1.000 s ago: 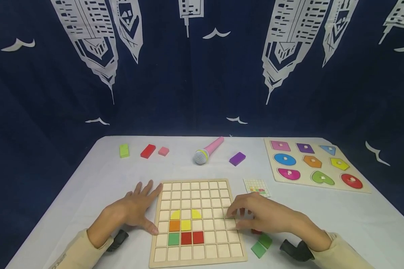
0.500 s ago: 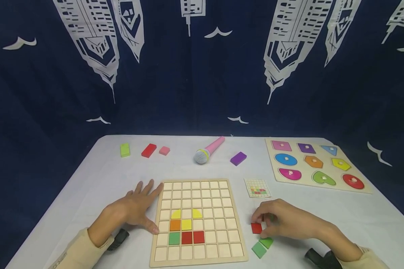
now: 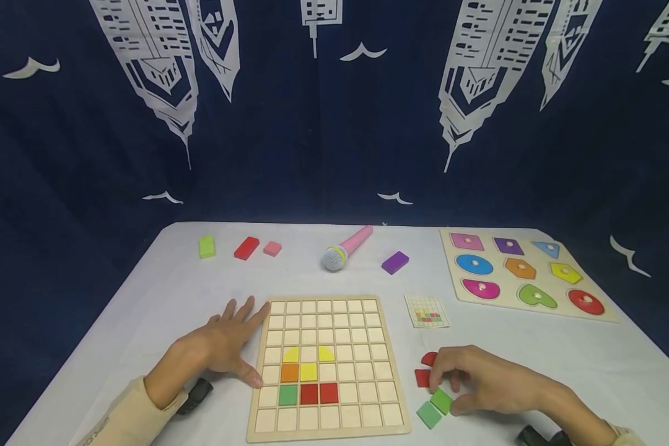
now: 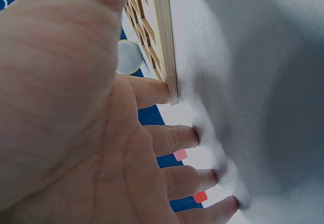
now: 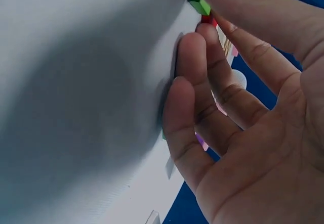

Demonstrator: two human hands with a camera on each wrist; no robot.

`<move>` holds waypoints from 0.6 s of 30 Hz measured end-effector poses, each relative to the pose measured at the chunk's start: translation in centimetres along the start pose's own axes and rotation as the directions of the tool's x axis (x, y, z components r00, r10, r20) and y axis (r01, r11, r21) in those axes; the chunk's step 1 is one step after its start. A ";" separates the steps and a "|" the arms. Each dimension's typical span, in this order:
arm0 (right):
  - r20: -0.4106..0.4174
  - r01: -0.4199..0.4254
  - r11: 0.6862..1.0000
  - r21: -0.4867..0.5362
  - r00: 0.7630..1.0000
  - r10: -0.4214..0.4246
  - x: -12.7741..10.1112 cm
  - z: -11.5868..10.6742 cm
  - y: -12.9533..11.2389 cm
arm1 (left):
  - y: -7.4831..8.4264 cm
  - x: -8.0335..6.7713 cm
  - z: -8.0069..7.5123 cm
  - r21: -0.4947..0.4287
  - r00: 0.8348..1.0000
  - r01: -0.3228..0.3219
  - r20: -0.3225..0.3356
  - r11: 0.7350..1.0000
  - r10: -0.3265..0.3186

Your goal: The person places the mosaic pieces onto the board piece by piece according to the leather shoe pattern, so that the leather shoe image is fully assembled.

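Note:
My left hand (image 3: pixel 222 347) is spread with straight fingers beside the wooden grid board (image 3: pixel 262 427); thumb and index finger touch its left edge. In the left wrist view, the index fingertip meets the board's corner and the other fingertips rest on the cloth. The board carries yellow quarter-round tiles, an orange tile (image 3: pixel 290 373), a yellow square, a green square and two red squares. Right of the board, my right hand (image 3: pixel 487 379) pinches a bright green square tile (image 3: pixel 441 401) between thumb and index finger, low over the table. The remaining fingers curl underneath.
Close by lie another green tile (image 3: pixel 428 415), a red square (image 3: pixel 422 378) and a red rounded piece (image 3: pixel 428 358). A small pattern card (image 3: pixel 427 311) lies above them. Farther back are a toy microphone (image 3: pixel 345 249), a purple block (image 3: pixel 395 262), and a knobbed shape puzzle (image 3: pixel 526 275).
My right hand has moved from the board's right edge, past the red square, down to the bright green tile. The red rounded piece is now uncovered. My left hand has stayed put.

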State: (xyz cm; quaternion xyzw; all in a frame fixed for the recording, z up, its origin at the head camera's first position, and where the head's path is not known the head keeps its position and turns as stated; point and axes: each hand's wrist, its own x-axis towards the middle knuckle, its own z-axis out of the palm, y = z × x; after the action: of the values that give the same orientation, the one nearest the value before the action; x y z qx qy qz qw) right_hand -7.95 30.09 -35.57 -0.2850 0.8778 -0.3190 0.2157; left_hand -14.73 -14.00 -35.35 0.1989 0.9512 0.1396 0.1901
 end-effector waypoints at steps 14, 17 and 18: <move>-0.058 -0.043 0.985 -0.168 0.998 0.033 0.6 -0.1 -1.5 | -0.1 0.0 0.1 0.006 1.000 -0.008 -0.006 1.000 0.008; -0.057 -0.012 0.984 -0.177 0.998 0.002 1.4 -0.3 -2.3 | -0.1 0.0 0.1 0.005 1.000 -0.007 -0.010 1.000 0.007; -0.057 0.009 0.984 -0.180 0.998 -0.020 1.8 -0.4 -2.6 | -0.1 0.0 0.1 0.004 1.000 -0.006 -0.010 1.000 0.006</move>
State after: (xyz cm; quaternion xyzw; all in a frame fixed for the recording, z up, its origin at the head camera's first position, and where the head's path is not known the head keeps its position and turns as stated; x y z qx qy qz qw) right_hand -8.52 27.46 -33.86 -0.3004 0.9067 -0.2483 0.1611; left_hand -14.75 -14.04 -35.45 0.2015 0.9518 0.1396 0.1844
